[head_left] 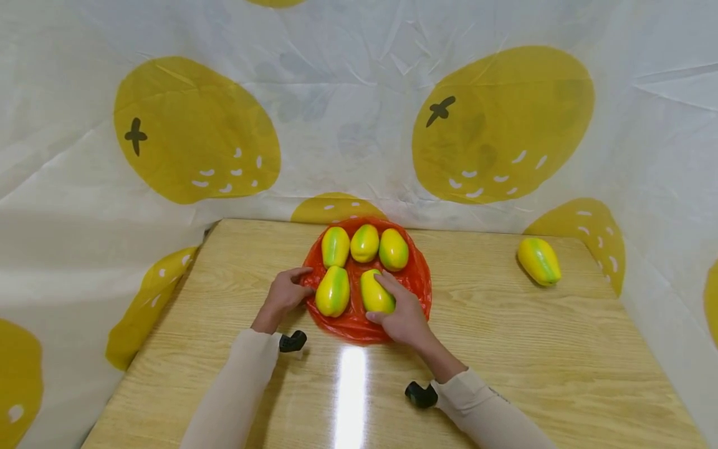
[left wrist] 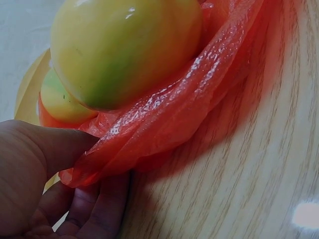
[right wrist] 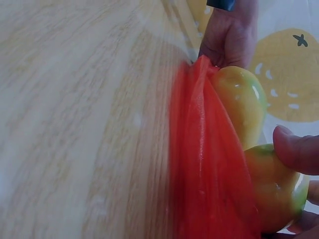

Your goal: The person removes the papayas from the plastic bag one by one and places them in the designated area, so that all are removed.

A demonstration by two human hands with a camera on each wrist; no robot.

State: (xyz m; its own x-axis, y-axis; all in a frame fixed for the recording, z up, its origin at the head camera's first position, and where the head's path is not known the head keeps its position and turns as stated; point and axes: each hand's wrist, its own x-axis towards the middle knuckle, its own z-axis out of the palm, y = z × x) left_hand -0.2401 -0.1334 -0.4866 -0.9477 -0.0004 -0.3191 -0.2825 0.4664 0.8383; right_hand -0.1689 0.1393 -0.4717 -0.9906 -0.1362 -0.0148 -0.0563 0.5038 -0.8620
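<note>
On the table lies a round spread of red plastic bag bearing yellow-green papayas. Three stand in its back row, including a middle papaya. In front are a left papaya and a right papaya. My right hand grips that right papaya, thumb on the near side and fingers over the far side. At the left rim, my left hand pinches the red plastic; the left wrist view has the thumb above the edge and fingers beneath it. Whatever supports the plastic underneath is hidden.
Another papaya lies apart at the table's back right. Behind the wooden table and along its sides hangs a white cloth with large yellow fruit prints. Light glares off the tabletop near the front.
</note>
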